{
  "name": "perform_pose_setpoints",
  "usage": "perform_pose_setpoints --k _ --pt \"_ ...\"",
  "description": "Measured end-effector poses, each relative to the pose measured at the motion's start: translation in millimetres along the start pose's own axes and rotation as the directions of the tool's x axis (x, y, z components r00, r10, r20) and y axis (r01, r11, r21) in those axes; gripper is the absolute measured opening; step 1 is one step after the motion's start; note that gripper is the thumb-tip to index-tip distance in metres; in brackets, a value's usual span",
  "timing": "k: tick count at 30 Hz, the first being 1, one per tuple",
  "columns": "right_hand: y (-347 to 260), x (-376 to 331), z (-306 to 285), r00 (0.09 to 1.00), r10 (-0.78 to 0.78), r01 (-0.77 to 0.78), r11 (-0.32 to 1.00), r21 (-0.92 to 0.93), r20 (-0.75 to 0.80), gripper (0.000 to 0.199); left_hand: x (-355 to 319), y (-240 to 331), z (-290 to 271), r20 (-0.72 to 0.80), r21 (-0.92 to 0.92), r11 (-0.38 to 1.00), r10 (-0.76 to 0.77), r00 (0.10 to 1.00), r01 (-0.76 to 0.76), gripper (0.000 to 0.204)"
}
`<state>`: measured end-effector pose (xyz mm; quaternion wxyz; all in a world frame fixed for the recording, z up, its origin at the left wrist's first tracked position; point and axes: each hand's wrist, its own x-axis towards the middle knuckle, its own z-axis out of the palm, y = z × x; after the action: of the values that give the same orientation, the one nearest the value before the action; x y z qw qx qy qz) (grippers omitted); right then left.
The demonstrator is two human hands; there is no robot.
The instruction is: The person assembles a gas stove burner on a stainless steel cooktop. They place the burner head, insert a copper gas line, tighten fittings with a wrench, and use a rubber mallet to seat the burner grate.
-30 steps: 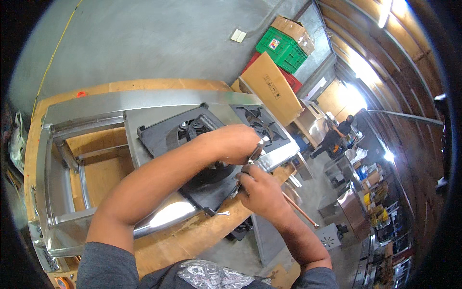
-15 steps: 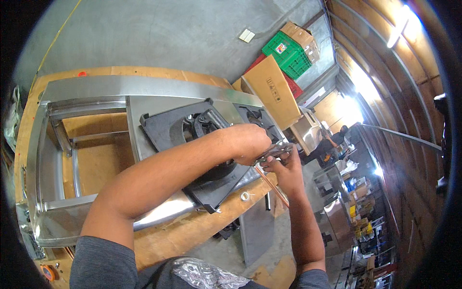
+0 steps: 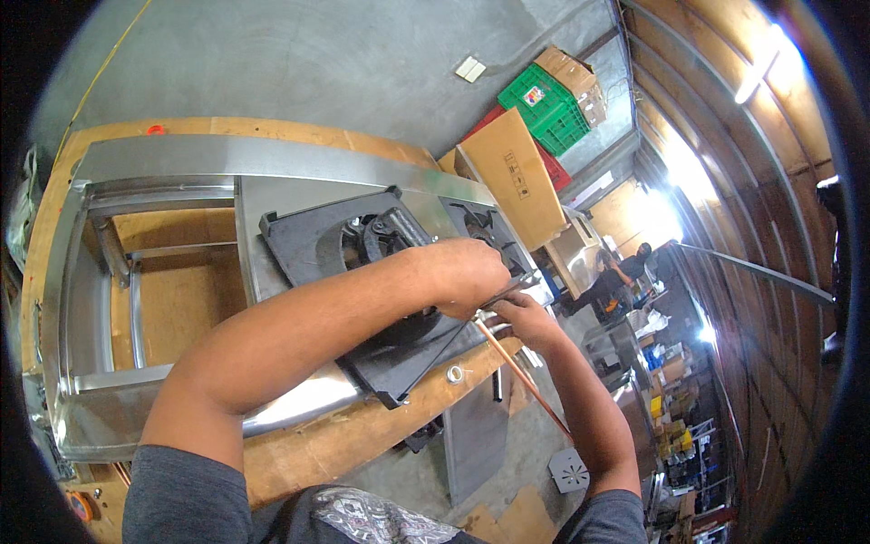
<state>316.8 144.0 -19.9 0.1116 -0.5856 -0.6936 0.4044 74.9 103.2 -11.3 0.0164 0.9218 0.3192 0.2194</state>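
A stainless steel stove frame (image 3: 163, 172) lies on a wooden workbench (image 3: 308, 444). In it sits a black cast burner plate (image 3: 308, 245) with a round burner (image 3: 385, 231) at its middle. My left hand (image 3: 458, 276) reaches over the plate's right edge and is closed on a small metal tool or fitting there. My right hand (image 3: 521, 317) sits just right of it, gripping the upper end of a thin copper tube (image 3: 526, 381) that slants down toward the floor. The exact fitting between the two hands is hidden.
A small metal ring (image 3: 455, 373) lies on the bench edge by the plate. A second black burner plate (image 3: 494, 231) sits further right. Cardboard boxes (image 3: 517, 177) and green crates (image 3: 544, 104) stand behind. A person (image 3: 612, 276) works far off on the right. A sheet-metal panel (image 3: 476, 435) leans below.
Both hands have shifted slightly right along the plate's edge. The copper tube has come into my right hand's grip and now slants down from it.
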Motion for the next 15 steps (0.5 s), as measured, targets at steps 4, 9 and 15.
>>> perform_pose_setpoints --k 4,9,15 --pt "-5.5 -1.5 0.3 0.995 0.073 -0.06 0.98 -0.188 0.063 0.044 -0.6 0.1 -2.3 0.03 0.043 0.999 -0.019 0.999 0.018 0.015" --pt "19.9 11.6 -5.2 0.986 0.016 0.004 0.993 -0.118 0.168 0.043 1.1 1.5 -1.6 0.033 0.038 0.999 -0.011 0.999 0.01 0.014" --pt "6.3 2.6 -5.7 0.995 0.013 0.01 0.974 0.226 -0.1 0.033 0.1 -2.4 3.0 -0.014 0.011 1.0 0.01 1.0 -0.01 0.014"
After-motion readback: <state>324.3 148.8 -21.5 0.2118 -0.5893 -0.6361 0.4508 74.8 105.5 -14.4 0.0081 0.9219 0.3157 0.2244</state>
